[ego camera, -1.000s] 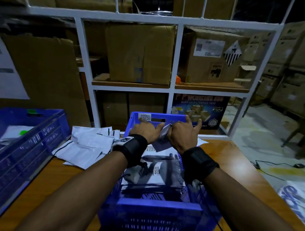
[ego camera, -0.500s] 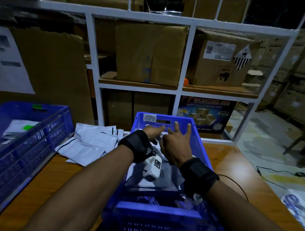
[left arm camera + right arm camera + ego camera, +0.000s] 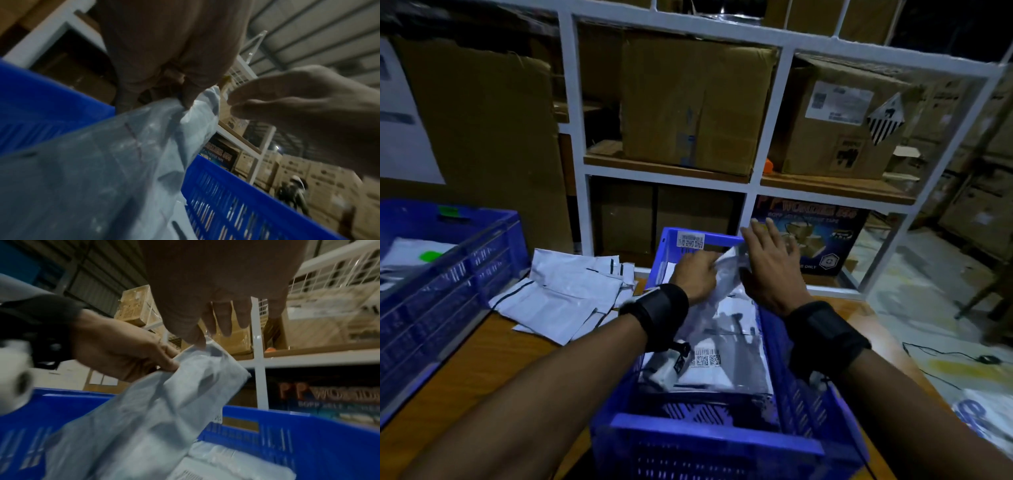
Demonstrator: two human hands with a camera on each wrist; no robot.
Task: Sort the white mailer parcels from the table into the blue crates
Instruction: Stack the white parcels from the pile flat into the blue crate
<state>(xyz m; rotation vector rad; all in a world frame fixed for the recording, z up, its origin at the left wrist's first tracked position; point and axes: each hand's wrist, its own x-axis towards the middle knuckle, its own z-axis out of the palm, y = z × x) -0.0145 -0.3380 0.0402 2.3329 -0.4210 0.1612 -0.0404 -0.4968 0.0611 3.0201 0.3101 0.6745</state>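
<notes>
Mailer parcel (image 3: pixel 726 274) held above near crate (image 3: pixel 804 404).
Pinched by left hand (image 3: pixel 697 274) fingers; right hand (image 3: pixel 770 267) fingers apart, thumb touching. Could snag on crate's far rim, spilling out.

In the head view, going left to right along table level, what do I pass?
Left blue crate → loose white mailers on the table → left hand gripping a mailer → right hand, over the middle blue crate.
</notes>
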